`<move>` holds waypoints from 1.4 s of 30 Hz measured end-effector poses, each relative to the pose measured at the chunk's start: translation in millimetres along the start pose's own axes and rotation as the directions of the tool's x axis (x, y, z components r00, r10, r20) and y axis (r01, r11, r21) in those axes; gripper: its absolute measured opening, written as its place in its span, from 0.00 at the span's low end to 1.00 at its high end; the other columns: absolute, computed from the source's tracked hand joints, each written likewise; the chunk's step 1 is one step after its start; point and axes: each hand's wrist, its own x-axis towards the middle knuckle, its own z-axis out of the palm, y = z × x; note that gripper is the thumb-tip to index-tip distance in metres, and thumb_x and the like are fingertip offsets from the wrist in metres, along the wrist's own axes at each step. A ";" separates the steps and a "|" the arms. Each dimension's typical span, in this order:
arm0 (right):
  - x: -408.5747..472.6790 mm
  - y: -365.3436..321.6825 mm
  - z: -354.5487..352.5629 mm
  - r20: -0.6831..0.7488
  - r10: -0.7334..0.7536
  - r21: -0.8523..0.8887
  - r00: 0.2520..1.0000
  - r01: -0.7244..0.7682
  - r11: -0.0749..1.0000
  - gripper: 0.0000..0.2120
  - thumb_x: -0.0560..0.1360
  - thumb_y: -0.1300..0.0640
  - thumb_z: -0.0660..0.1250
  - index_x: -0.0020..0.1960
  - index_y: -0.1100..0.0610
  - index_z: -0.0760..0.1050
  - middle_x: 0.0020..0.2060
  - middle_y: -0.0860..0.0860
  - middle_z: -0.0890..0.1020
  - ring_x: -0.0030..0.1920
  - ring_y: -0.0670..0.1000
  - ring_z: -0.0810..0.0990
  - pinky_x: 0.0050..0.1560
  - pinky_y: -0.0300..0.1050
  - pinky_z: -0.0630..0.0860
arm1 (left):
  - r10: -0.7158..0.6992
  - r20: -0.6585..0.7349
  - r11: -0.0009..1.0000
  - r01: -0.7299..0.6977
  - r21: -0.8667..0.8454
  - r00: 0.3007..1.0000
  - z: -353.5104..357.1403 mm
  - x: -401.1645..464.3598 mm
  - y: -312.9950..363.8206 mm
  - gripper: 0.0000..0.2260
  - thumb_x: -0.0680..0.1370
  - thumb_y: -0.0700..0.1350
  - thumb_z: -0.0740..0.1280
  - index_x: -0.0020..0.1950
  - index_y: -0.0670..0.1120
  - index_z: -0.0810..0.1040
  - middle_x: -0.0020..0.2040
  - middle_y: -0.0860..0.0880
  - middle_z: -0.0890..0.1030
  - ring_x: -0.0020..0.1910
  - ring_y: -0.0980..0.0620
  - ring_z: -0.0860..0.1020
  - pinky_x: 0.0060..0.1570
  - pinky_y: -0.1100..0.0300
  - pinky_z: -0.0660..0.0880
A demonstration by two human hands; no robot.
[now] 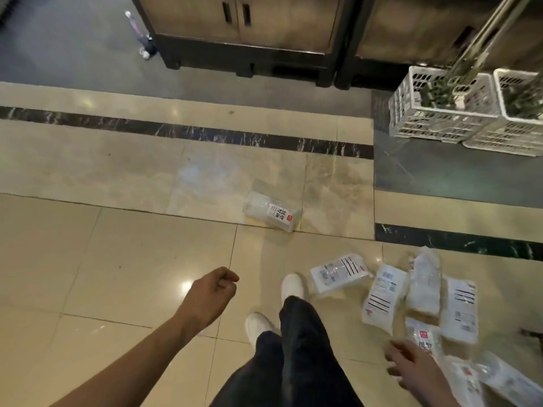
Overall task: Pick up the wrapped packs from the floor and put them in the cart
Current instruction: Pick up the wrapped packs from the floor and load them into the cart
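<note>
Several clear wrapped packs with white labels lie scattered on the tiled floor at the lower right, among them one [339,274] beside my shoe and one [383,298] further right. A single pack [271,212] lies apart in the middle of the floor. My left hand [213,292] hangs in a loose fist over bare tiles, holding nothing. My right hand [411,367] hovers with fingers spread just above the packs near the bottom right, touching none that I can see. No cart is in view.
My legs in dark trousers and white shoes [292,287] stand next to the packs. Two white plastic crates [435,124] holding green stems sit at the upper right. A dark wooden cabinet [244,30] runs along the top. A bottle [138,30] lies by its left corner.
</note>
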 end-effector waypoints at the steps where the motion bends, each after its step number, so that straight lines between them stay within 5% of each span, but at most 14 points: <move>1: 18.7 -9.5 18.9 0.008 0.016 -0.019 1.000 -0.016 1.000 0.05 0.77 0.50 0.74 0.49 0.50 0.81 0.44 0.50 0.86 0.42 0.56 0.86 0.55 0.55 0.80 | 0.000 0.010 1.000 -0.001 0.030 1.000 -2.2 23.7 -4.5 0.09 0.82 0.45 0.65 0.59 0.52 0.82 0.51 0.54 0.84 0.50 0.56 0.82 0.44 0.68 0.72; 6: 123.9 -50.1 92.9 0.039 0.176 0.007 0.984 -0.177 0.984 0.28 0.74 0.39 0.74 0.67 0.53 0.74 0.61 0.55 0.81 0.59 0.60 0.81 0.63 0.62 0.78 | 0.062 0.049 0.974 -0.071 0.213 0.997 1.2 150.1 -11.7 0.13 0.82 0.47 0.70 0.66 0.52 0.79 0.61 0.52 0.82 0.60 0.54 0.80 0.61 0.60 0.77; 13: 273.5 -85.0 168.1 0.028 0.402 0.274 0.915 -0.393 0.877 0.46 0.71 0.39 0.77 0.81 0.53 0.60 0.77 0.58 0.68 0.73 0.64 0.70 0.72 0.66 0.69 | 0.183 0.148 0.820 -0.234 0.522 0.972 50.0 345.1 -14.2 0.33 0.75 0.57 0.73 0.78 0.54 0.69 0.76 0.49 0.72 0.72 0.45 0.73 0.69 0.52 0.72; 17: 370.4 -60.6 222.4 0.020 0.536 0.310 0.844 -0.515 0.799 0.56 0.67 0.33 0.78 0.83 0.53 0.54 0.80 0.57 0.62 0.76 0.66 0.65 0.72 0.68 0.66 | 0.196 0.258 0.595 -0.324 0.735 0.946 103.3 465.8 -45.8 0.47 0.73 0.64 0.73 0.85 0.52 0.55 0.85 0.44 0.57 0.82 0.42 0.59 0.78 0.46 0.63; 21: 505.3 -0.1 275.6 0.009 0.601 0.447 0.799 -0.541 0.713 0.76 0.38 0.23 0.81 0.80 0.49 0.60 0.73 0.57 0.73 0.69 0.63 0.75 0.70 0.68 0.70 | 0.283 0.307 0.351 -0.396 0.848 0.909 160.0 593.8 -75.0 0.59 0.70 0.69 0.74 0.86 0.50 0.39 0.86 0.41 0.43 0.85 0.38 0.46 0.83 0.42 0.51; 23: 555.4 23.5 291.5 -0.041 0.641 0.532 0.767 -0.526 0.664 0.81 0.37 0.25 0.82 0.82 0.47 0.50 0.74 0.57 0.71 0.69 0.63 0.75 0.69 0.67 0.72 | 0.304 0.346 0.270 -0.428 0.863 0.888 182.7 635.7 -91.8 0.63 0.68 0.71 0.75 0.85 0.49 0.36 0.86 0.40 0.41 0.85 0.38 0.44 0.82 0.40 0.48; 26: 554.3 -7.9 297.9 -0.158 0.703 0.577 0.694 -0.513 0.635 0.82 0.43 0.26 0.83 0.83 0.52 0.44 0.81 0.57 0.61 0.76 0.66 0.67 0.74 0.67 0.65 | 0.379 0.378 0.175 -0.466 0.867 0.845 206.0 671.2 -101.3 0.66 0.64 0.71 0.77 0.85 0.45 0.39 0.85 0.37 0.47 0.85 0.36 0.49 0.82 0.39 0.49; 28: 558.8 6.7 302.1 -0.258 0.700 0.587 0.665 -0.468 0.661 0.72 0.52 0.31 0.84 0.82 0.57 0.49 0.78 0.60 0.64 0.75 0.66 0.68 0.74 0.67 0.66 | 0.442 0.354 0.149 -0.457 0.877 0.824 209.9 684.4 -98.9 0.64 0.62 0.68 0.79 0.85 0.45 0.47 0.82 0.36 0.60 0.81 0.35 0.59 0.80 0.37 0.55; 31: 557.8 23.2 302.2 -0.318 0.697 0.604 0.643 -0.429 0.672 0.70 0.50 0.32 0.84 0.80 0.57 0.56 0.73 0.61 0.69 0.70 0.67 0.72 0.69 0.69 0.71 | 0.491 0.372 0.092 -0.472 0.877 0.787 207.5 695.9 -89.1 0.58 0.61 0.63 0.81 0.82 0.44 0.58 0.70 0.37 0.71 0.70 0.35 0.71 0.77 0.35 0.61; 34: 535.5 11.9 286.2 -0.351 0.680 0.630 0.644 -0.375 0.680 0.64 0.57 0.48 0.87 0.81 0.56 0.51 0.74 0.63 0.70 0.71 0.68 0.72 0.69 0.68 0.71 | 0.489 0.376 0.130 -0.492 0.861 0.787 201.6 692.1 -69.8 0.50 0.63 0.62 0.80 0.78 0.44 0.64 0.65 0.41 0.74 0.66 0.38 0.74 0.73 0.37 0.68; 37: 498.7 1.2 263.3 -0.350 0.588 0.606 0.729 -0.302 0.736 0.57 0.64 0.58 0.85 0.83 0.56 0.53 0.75 0.62 0.71 0.73 0.66 0.72 0.72 0.65 0.71 | 0.407 0.372 0.219 -0.484 0.847 0.834 188.9 663.2 -46.5 0.48 0.64 0.67 0.78 0.76 0.47 0.64 0.64 0.43 0.76 0.62 0.41 0.77 0.61 0.42 0.79; 42: 407.8 -55.9 212.7 -0.299 0.475 0.641 0.827 -0.195 0.743 0.57 0.60 0.51 0.87 0.81 0.50 0.59 0.72 0.53 0.76 0.68 0.61 0.77 0.69 0.61 0.74 | 0.323 0.311 0.460 -0.435 0.774 0.894 152.3 564.6 6.8 0.49 0.62 0.69 0.79 0.76 0.50 0.66 0.63 0.45 0.76 0.62 0.43 0.77 0.52 0.43 0.82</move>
